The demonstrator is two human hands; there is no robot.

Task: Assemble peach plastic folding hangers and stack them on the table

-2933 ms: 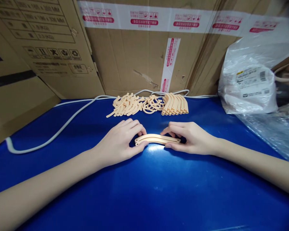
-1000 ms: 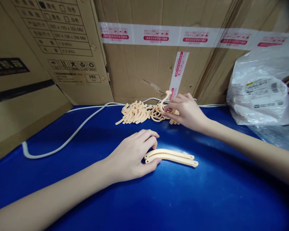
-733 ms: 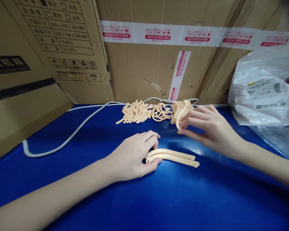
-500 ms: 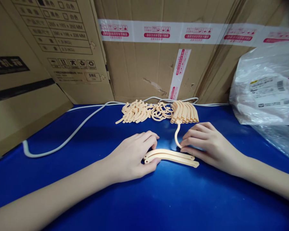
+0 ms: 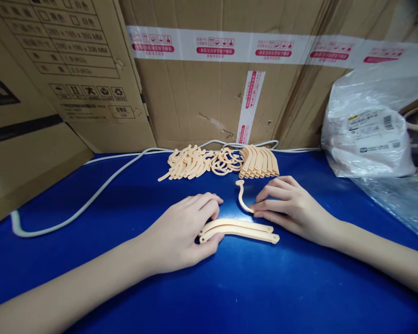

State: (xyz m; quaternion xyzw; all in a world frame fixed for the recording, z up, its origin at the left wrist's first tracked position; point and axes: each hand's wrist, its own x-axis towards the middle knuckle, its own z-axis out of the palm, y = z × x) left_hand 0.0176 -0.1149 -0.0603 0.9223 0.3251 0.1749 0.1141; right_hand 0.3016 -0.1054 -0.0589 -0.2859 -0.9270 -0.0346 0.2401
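Observation:
My left hand (image 5: 186, 234) is closed around the left end of a long, curved beige plastic piece (image 5: 238, 231). This piece has two parallel bars with small holes at the ends, and it lies along the blue surface. My right hand (image 5: 285, 204) pinches the lower end of a thin, S-shaped beige plastic piece (image 5: 242, 197) between thumb and fingertips. Its wider knobbed end points up and away from me. The thin piece is just above and apart from the long double-barred one.
At the back of the blue tabletop (image 5: 230, 292) lie a pile of curved beige strips (image 5: 190, 162), a heap of thin curved pieces (image 5: 225, 162) and a row of wider pieces (image 5: 259, 161). A white cable (image 5: 101, 195), cardboard boxes (image 5: 195, 93) and a plastic-wrapped package (image 5: 372, 134) surround them.
My right hand has drawn the thin piece left, so its knobbed end stands farther from the row of wider pieces. My left hand keeps its grip. The whole view has shifted slightly.

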